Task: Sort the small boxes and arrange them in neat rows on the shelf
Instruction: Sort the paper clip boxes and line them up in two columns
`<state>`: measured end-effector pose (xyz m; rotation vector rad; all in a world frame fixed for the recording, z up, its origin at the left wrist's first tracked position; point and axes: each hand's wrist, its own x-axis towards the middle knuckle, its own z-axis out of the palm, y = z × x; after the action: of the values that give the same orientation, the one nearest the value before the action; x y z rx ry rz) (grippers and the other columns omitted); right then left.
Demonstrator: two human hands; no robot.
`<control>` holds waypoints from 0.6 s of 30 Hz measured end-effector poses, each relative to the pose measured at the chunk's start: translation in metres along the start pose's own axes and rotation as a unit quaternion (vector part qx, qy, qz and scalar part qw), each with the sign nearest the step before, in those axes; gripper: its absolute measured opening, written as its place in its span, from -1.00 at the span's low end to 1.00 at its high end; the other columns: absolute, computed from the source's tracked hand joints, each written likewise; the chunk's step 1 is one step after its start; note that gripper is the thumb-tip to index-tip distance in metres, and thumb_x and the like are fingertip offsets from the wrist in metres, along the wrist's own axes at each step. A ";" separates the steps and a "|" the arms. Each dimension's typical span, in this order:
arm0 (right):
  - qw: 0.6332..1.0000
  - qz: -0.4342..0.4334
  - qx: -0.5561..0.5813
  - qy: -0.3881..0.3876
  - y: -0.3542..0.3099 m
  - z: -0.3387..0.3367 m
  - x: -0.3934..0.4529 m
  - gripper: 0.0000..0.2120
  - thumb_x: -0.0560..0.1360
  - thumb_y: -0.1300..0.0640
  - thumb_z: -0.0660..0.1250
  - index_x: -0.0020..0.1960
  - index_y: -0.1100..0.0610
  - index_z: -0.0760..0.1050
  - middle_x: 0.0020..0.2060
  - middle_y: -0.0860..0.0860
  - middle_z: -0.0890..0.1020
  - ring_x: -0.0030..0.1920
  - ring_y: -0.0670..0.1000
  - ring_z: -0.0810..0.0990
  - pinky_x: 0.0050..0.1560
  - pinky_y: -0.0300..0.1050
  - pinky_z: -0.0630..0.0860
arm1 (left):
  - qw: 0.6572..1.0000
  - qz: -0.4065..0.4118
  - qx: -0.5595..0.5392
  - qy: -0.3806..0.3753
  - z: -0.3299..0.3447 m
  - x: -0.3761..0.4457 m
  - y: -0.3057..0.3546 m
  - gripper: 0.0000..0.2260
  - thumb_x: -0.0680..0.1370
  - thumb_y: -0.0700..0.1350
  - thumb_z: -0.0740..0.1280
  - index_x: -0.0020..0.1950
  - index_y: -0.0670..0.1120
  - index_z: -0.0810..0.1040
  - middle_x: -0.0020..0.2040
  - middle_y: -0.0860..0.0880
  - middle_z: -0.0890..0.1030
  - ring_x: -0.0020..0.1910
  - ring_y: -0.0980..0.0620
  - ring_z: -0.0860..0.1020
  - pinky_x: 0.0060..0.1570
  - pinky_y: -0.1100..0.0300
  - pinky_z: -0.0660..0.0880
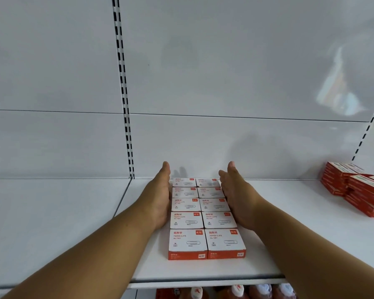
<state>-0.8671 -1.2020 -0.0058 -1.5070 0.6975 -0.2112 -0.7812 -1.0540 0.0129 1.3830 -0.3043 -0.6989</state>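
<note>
Several small white-and-red paper clip boxes (205, 214) lie flat on the white shelf (289, 223) in two straight columns running from the front edge to the back wall. My left hand (160, 197) is flat against the left side of the block, fingers together and pointing to the back. My right hand (235, 197) presses flat against the right side in the same way. Neither hand grips a box. The two front boxes (206, 244) stick out past my wrists.
A heap of red boxes (354, 188) sits at the shelf's far right. A slotted upright (125, 104) divides the white back panel left of the boxes. Red packs with white caps (235, 292) show on the shelf below.
</note>
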 end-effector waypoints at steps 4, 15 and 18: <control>1.000 -0.003 0.018 0.020 -0.014 0.001 0.017 -0.22 0.46 -0.51 -0.14 0.57 -0.16 0.06 0.57 -0.07 0.11 0.52 0.07 0.20 0.33 -0.05 0.29 | 0.999 -0.009 -0.042 -0.009 -0.004 0.013 0.015 -0.46 0.67 0.18 0.00 0.58 -0.06 0.15 0.45 0.03 0.39 0.42 -0.01 0.37 -0.06 0.21 0.32; 1.000 0.014 -0.008 0.003 -0.012 0.004 0.026 -0.26 0.52 -0.44 -0.13 0.47 0.01 0.31 0.00 -0.29 0.42 -0.26 -0.21 0.58 -0.47 -0.31 0.51 | 1.000 0.019 -0.010 0.001 -0.004 0.036 0.001 -0.45 0.66 0.20 0.03 0.53 -0.12 0.25 -0.54 0.17 0.58 -0.56 0.24 0.57 -0.61 0.36 0.46; 1.000 0.018 0.000 0.004 -0.014 0.006 0.022 -0.23 0.51 -0.44 -0.11 0.47 0.06 0.30 -0.03 -0.30 0.37 -0.13 -0.21 0.50 -0.47 -0.29 0.50 | 1.000 0.016 -0.007 -0.004 -0.004 0.040 -0.002 -0.46 0.66 0.19 0.04 0.53 -0.12 0.25 -0.55 0.18 0.57 -0.56 0.26 0.56 -0.62 0.37 0.43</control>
<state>-0.8425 -1.2099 0.0003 -1.4928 0.7303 -0.1903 -0.7488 -1.0753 0.0028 1.3598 -0.3262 -0.6785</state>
